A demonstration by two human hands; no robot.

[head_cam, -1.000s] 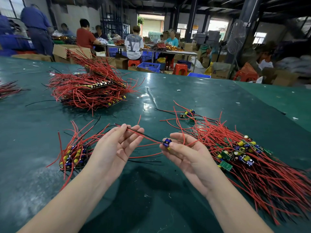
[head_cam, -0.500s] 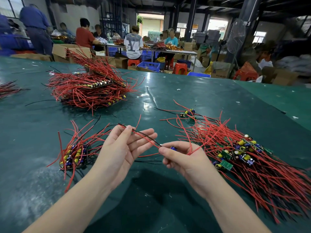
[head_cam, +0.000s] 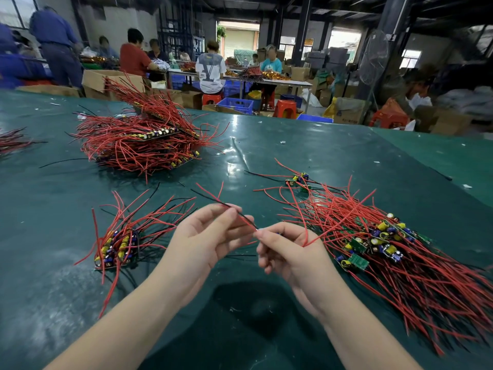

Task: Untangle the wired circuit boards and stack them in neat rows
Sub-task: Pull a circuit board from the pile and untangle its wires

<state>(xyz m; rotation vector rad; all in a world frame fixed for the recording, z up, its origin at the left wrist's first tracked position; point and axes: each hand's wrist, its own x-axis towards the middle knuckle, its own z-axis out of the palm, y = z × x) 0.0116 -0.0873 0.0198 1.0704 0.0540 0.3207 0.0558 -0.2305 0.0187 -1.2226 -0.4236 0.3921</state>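
My right hand [head_cam: 285, 252] is closed around one small circuit board, which is almost fully hidden in the fingers. Its red and black wires [head_cam: 210, 194] run up-left through the fingers of my left hand [head_cam: 210, 236], which pinches them. To the right lies a tangled heap of boards with long red wires [head_cam: 378, 244]. At the left sits a short neat stack of boards [head_cam: 117, 248] with wires fanning upward. A pair of loose boards [head_cam: 297, 179] lie beyond the tangle.
A large finished pile of stacked boards [head_cam: 141, 145] stands at the far left of the green table [head_cam: 240, 329]. Another wire bundle [head_cam: 10, 141] shows at the left edge. People work at tables behind, among boxes, blue crates and red stools.
My hands have drawn closer together. The left hand slid along the wires toward the right hand, and the board has sunk out of sight into the right fingers.
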